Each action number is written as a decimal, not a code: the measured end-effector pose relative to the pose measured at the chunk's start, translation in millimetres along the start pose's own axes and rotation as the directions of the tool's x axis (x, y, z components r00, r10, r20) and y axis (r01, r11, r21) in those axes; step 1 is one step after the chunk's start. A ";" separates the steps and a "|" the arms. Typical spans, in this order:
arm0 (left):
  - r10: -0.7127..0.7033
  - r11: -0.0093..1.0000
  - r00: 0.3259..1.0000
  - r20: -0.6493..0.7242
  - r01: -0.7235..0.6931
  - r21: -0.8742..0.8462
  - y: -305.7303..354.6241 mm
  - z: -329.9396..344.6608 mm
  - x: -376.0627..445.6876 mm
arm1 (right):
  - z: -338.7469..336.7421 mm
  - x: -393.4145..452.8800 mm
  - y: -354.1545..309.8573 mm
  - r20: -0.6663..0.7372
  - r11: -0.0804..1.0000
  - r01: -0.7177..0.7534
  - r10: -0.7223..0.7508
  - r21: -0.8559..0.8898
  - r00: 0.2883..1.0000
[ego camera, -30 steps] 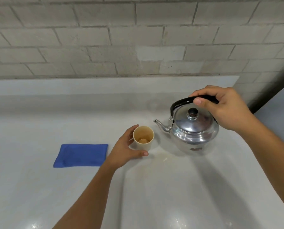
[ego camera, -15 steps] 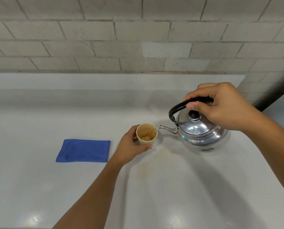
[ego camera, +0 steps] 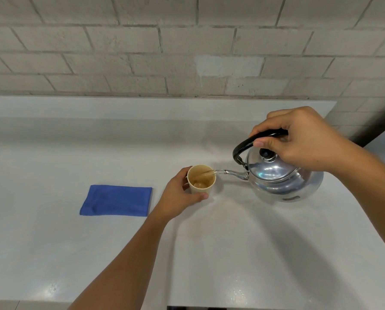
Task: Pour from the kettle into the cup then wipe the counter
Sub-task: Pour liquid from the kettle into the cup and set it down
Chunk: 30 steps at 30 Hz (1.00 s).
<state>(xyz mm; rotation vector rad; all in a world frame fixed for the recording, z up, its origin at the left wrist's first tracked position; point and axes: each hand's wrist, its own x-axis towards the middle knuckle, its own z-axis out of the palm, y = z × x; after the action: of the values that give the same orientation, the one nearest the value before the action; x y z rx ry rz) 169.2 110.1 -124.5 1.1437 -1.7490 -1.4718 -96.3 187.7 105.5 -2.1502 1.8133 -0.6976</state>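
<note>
A small beige cup (ego camera: 201, 189) stands on the white counter (ego camera: 231, 253), and my left hand (ego camera: 178, 195) is wrapped around its left side. My right hand (ego camera: 303, 139) grips the black handle of a shiny metal kettle (ego camera: 281, 177), which is lifted and tilted to the left. Its spout reaches the cup's right rim and a thin brownish stream runs into the cup. Brown liquid shows inside the cup. A folded blue cloth (ego camera: 117, 200) lies flat on the counter, left of the cup.
A pale brick wall (ego camera: 187, 52) rises behind the counter's raised back ledge. A faint brownish stain (ego camera: 200, 229) marks the counter just in front of the cup. The counter's front edge runs along the bottom of the view.
The kettle has been lifted off the counter and tipped left until its spout reached the cup, and liquid now flows. My left hand has stayed on the cup.
</note>
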 end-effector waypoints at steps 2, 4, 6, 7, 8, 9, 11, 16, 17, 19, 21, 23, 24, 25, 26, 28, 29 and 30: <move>0.001 1.000 1.000 -0.001 -0.001 -0.002 0.0 0.2 -0.1 | -0.1 -0.3 0.3 0.010 1.000 0.007 -0.006 -0.016 1.000; 0.001 1.000 1.000 -0.003 -0.001 -0.003 -0.2 0.2 -0.2 | -0.1 -0.4 -0.1 0.016 1.000 0.011 -0.011 -0.018 1.000; -0.001 1.000 1.000 0.001 0.001 -0.003 -0.4 0.0 -0.3 | 0.0 -0.3 -0.3 0.020 0.999 0.025 -0.024 -0.033 0.999; 0.000 1.000 1.000 0.004 0.000 0.000 -0.4 0.0 -0.4 | -0.3 0.0 -0.4 0.023 0.999 0.032 -0.031 -0.043 0.999; 0.002 1.000 1.000 0.005 -0.002 0.003 -0.3 0.1 -0.6 | -0.7 0.2 -0.7 0.025 0.998 0.038 -0.036 -0.052 0.999; 0.003 1.000 1.000 0.004 -0.003 0.003 -0.2 0.1 -0.6 | -1.3 0.6 -0.9 0.026 0.997 0.042 -0.040 -0.061 0.999; -0.001 1.000 1.000 0.004 0.001 -0.002 -0.2 0.1 -0.5 | -2.0 1.4 -1.7 0.029 0.996 0.053 -0.051 -0.076 0.998; -0.004 1.000 1.000 0.010 0.004 -0.005 0.0 0.0 -1.4 | -4.0 4.6 -4.1 0.039 0.992 0.075 -0.072 -0.102 0.997; -0.003 1.000 1.000 0.009 0.003 -0.007 0.3 0.1 -1.6 | -4.7 5.4 -4.6 0.041 0.991 0.080 -0.076 -0.106 0.996; -0.003 1.000 1.000 0.008 0.003 -0.009 1.3 0.6 -1.7 | -5.5 7.0 -6.2 0.049 0.990 0.085 -0.080 -0.110 0.996; -0.001 1.000 1.000 0.007 0.002 -0.010 1.2 0.6 -1.7 | -5.6 8.5 -7.8 0.061 0.989 0.091 -0.085 -0.116 0.995; 0.003 1.000 1.000 0.006 -0.003 -0.009 1.0 0.5 -2.1 | -6.1 9.9 -8.6 0.068 0.987 0.096 -0.088 -0.127 0.994; 0.004 1.000 1.000 0.004 -0.004 -0.010 1.0 0.5 -2.3 | -6.6 10.5 -9.0 0.069 0.987 0.096 -0.087 -0.131 0.994; 0.003 1.000 1.000 0.003 -0.003 -0.011 0.9 0.6 -2.3 | -7.2 11.0 -9.4 0.069 0.987 0.095 -0.087 -0.132 0.994; 0.001 1.000 1.000 0.001 -0.001 -0.013 0.8 0.7 -2.3 | -7.5 11.4 -9.9 0.070 0.987 0.096 -0.087 -0.132 0.994; -0.001 1.000 1.000 0.002 0.001 -0.012 0.9 0.9 -1.9 | -7.6 12.4 -10.9 0.077 0.985 0.102 -0.092 -0.138 0.993; 0.000 1.000 1.000 0.002 0.000 -0.009 1.0 1.1 -1.7 | -7.6 12.9 -11.4 0.081 0.984 0.107 -0.096 -0.142 0.992; 0.001 1.000 1.000 0.003 -0.001 -0.007 1.1 1.0 -1.7 | -7.7 13.5 -11.8 0.085 0.983 0.111 -0.099 -0.145 0.991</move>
<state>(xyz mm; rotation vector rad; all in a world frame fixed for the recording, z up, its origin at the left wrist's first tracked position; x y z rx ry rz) 168.9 112.1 -123.6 1.1380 -1.7448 -1.4785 -88.6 177.8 120.4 -2.3489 1.7753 -0.5068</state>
